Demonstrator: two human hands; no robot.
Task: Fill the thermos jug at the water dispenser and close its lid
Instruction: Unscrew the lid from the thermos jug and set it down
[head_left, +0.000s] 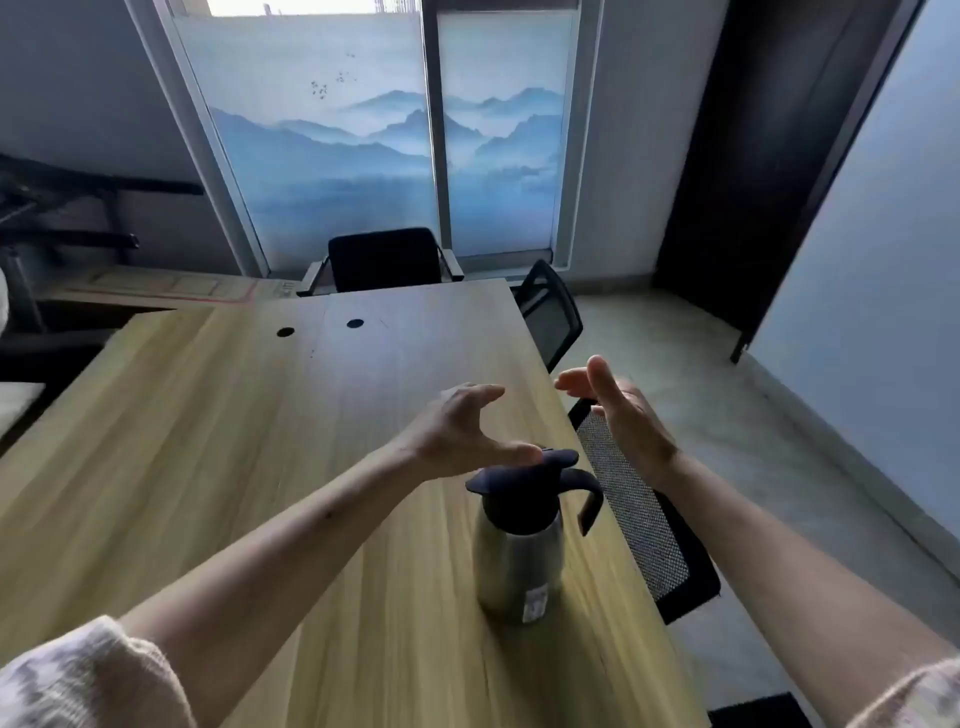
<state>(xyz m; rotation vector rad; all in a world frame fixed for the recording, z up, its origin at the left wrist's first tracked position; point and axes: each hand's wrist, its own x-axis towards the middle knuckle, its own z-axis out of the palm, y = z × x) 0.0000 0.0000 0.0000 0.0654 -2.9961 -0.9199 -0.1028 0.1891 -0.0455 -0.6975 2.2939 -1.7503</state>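
The 2 sleeves (88, 675) frame the jug (522, 551); left hand (457, 436) and right hand (623, 415) hover spread, holding nothing. Near the table (208, 441) edge, a careless grab could knock it off.

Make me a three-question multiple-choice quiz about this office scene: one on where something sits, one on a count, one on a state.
1. Where does the steel thermos jug with the dark lid stand?
A. near the wooden table's right edge
B. on the floor
C. on a chair

2. How many round dark holes are in the tabletop?
A. none
B. two
C. five

3. What is the right hand doing?
A. gripping the jug's handle
B. hanging open, holding nothing
C. pressing the lid

Answers:
1 A: the thermos jug stands upright on the wooden table, by its right edge.
2 B: two holes show.
3 B: the right hand is clear of the jug; the left hand is at the lid.
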